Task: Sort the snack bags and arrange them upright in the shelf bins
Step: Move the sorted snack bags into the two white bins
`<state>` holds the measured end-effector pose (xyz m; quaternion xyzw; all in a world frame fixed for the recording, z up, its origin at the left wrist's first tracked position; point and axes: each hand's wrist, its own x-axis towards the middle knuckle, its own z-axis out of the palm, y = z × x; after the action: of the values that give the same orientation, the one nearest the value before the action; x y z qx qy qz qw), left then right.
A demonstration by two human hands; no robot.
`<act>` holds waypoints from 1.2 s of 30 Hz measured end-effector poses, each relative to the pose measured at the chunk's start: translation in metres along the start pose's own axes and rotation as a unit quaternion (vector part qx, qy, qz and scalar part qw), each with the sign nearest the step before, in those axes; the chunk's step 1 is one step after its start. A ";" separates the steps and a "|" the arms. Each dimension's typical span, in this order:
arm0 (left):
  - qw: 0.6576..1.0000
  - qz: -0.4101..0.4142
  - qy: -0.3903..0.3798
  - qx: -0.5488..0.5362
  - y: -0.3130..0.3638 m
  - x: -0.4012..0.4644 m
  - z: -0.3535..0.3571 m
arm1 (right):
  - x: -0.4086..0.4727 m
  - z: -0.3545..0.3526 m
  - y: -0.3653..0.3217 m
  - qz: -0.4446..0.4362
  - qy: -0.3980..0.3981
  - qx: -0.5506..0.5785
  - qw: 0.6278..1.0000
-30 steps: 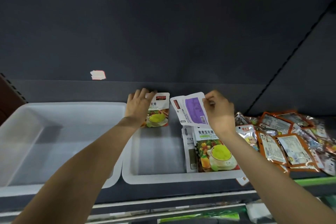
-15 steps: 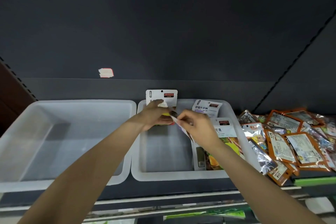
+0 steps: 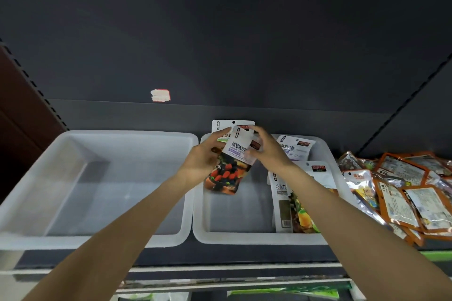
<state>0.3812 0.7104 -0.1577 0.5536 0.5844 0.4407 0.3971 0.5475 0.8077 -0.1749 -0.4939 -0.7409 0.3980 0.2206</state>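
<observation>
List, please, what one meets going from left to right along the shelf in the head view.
Empty bin → left hand → berry bag → right hand → bags lying in the second bin → pile of orange bags.

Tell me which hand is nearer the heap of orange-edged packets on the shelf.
Right. The right hand is over the right bin, on the side facing the orange-edged packets; the left hand is farther off, at that bin's left side.
</observation>
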 end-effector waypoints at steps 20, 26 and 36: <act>0.881 -0.113 -0.079 0.452 -0.032 0.001 -0.032 | 0.021 0.033 -0.009 -0.122 0.114 -0.303 0.938; 0.892 -0.065 0.034 0.447 -0.007 -0.010 -0.009 | -0.014 0.015 -0.016 -0.088 0.098 -0.237 0.962; 0.886 0.113 0.032 0.449 0.078 -0.019 0.116 | -0.122 -0.096 0.040 -0.020 0.137 -0.257 0.956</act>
<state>0.5166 0.6999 -0.1179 0.7209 0.6655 0.1904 0.0343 0.6894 0.7401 -0.1426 -0.5687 -0.7907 0.1183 0.1933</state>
